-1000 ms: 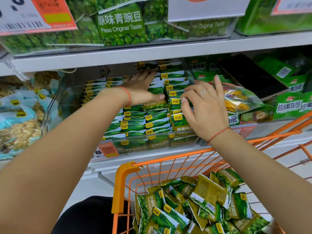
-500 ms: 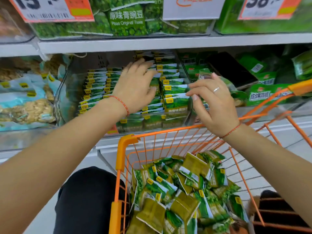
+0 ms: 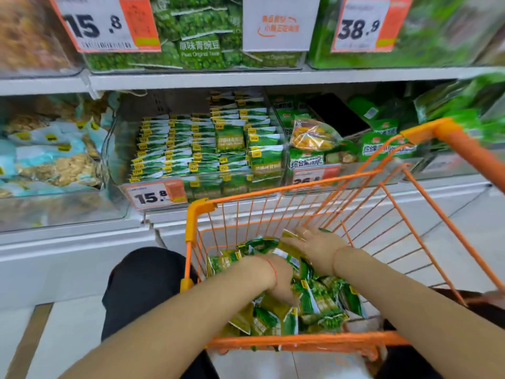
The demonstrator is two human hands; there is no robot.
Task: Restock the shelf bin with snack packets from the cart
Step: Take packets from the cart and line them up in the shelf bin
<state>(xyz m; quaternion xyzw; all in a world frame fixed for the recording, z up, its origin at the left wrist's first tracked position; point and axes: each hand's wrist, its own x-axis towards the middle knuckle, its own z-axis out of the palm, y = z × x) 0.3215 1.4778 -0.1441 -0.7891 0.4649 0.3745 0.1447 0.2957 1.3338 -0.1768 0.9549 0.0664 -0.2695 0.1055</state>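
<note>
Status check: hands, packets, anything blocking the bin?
Left hand and right hand both down in the cart, on the snack packets; grip unclear. Shelf bin nearly full. Nothing blocking it.

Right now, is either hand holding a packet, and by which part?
Cannot be told. Both the left hand and the right hand are down on the snack packets in the cart; any grip is blurred.

Light: bright, even store lighting is falling from above, casting only soft shadows.
Blur: motion is smearing the upper price tags (image 3: 106, 23) and frame edges.
Distortion: wide-angle bending is curving the shelf edge (image 3: 246, 77).
</note>
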